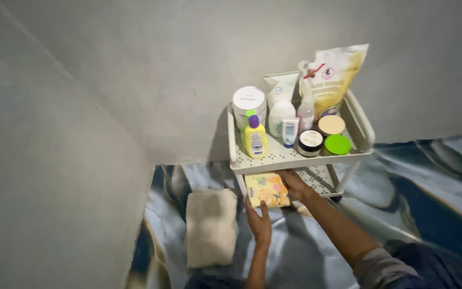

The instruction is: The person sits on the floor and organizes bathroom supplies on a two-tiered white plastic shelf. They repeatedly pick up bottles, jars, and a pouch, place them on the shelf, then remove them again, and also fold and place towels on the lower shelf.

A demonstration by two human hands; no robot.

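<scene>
A white perforated two-tier shelf rack (359, 126) stands against the grey wall. A flat yellow-orange packet (266, 189) sits at the front of its lower tier. My left hand (259, 223) touches the packet's lower edge from below, fingers spread. My right hand (294, 183) rests on the packet's right side, just under the upper tier's rim. The upper tier carries a yellow bottle with a purple cap (254, 137), a white jar (248, 101), tubes, small round jars, a green lid (338, 144) and a yellow-white pouch (331, 75).
A folded beige towel (210, 227) lies on the blue and white patterned floor covering (429, 182), left of the rack. Grey walls meet in a corner at the left.
</scene>
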